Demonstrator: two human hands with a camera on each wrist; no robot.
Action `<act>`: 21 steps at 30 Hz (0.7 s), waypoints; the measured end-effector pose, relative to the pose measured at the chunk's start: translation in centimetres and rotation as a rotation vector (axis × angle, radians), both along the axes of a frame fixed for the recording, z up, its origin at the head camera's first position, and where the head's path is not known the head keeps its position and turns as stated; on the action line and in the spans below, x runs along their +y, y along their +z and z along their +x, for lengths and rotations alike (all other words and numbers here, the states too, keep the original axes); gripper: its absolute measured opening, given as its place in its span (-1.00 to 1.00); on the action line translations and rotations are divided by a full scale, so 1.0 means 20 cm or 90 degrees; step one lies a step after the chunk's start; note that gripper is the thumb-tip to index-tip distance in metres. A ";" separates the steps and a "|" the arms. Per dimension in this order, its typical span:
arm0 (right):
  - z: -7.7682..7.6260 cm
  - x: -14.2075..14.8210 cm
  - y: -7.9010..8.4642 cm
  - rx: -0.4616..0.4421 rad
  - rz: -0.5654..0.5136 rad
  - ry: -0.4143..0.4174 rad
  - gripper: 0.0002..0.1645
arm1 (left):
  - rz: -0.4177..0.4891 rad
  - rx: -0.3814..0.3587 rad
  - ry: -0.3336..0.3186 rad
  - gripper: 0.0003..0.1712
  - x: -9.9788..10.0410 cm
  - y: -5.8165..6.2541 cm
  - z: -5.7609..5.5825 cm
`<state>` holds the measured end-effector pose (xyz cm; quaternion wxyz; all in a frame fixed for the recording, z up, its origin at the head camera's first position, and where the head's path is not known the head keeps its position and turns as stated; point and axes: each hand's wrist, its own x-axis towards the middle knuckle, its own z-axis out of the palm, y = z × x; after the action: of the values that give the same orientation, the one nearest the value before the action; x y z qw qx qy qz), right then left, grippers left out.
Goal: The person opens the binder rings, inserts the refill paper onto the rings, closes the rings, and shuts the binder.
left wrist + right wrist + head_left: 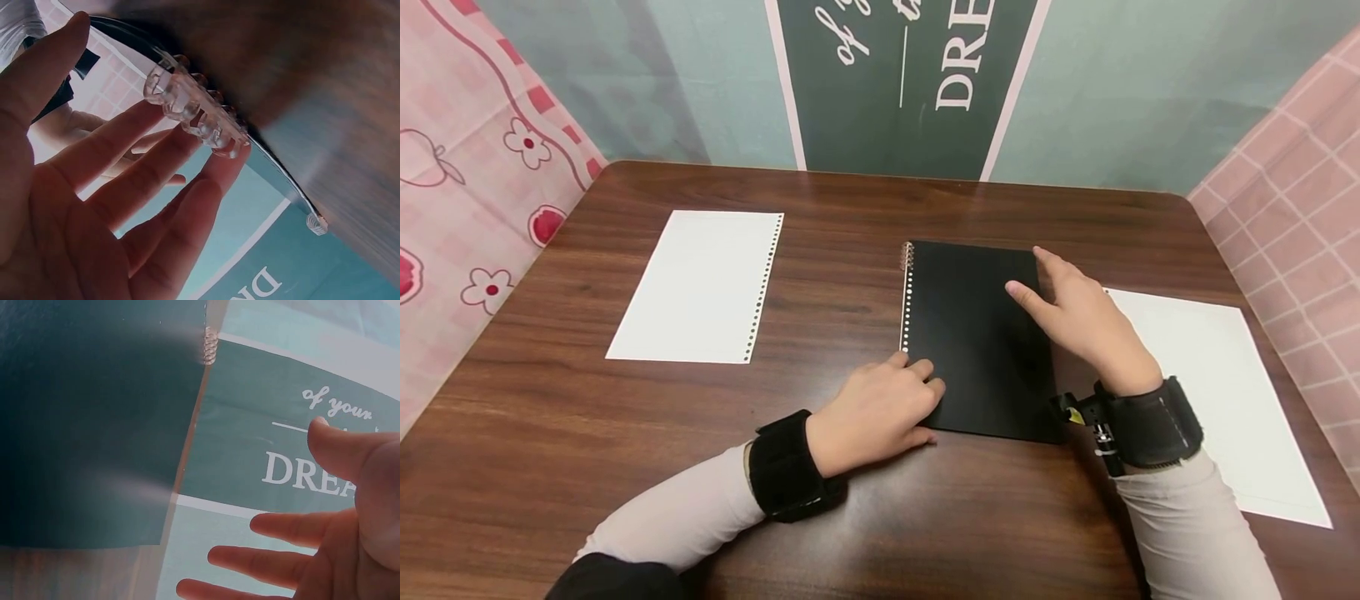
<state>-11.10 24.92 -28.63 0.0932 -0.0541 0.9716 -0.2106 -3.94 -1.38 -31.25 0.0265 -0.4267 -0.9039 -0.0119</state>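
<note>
The black ring-bound notebook [973,333] lay lengthwise away from the person, between the left hand [876,408], its relaxed fingers touching the near clear binding coil [199,111], and the right hand [1086,321], spread above the right edge.

The left hand [876,408] is near, with its fingers a little bent. The right hand [1086,321] is farther off, to the right, fingers straight, thumb out.
</note>
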 end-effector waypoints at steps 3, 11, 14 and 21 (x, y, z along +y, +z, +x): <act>-0.01 0.01 0.00 -0.009 -0.017 -0.015 0.05 | -0.005 -0.001 -0.003 -0.53 0.01 0.00 -0.01; -0.02 0.04 -0.02 -0.039 -0.070 -0.058 0.08 | -0.005 0.000 -0.012 -0.57 0.02 -0.01 -0.02; -0.03 0.05 -0.03 -0.057 -0.096 -0.058 0.09 | -0.001 0.011 -0.013 -0.62 0.03 -0.01 -0.02; -0.05 0.08 -0.03 -0.068 -0.098 -0.067 0.07 | 0.019 0.028 -0.021 -0.65 0.03 -0.02 -0.03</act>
<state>-12.03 26.46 -29.22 0.1291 0.0013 0.9478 -0.2917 -4.48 -0.87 -31.63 0.0526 -0.4411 -0.8958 -0.0160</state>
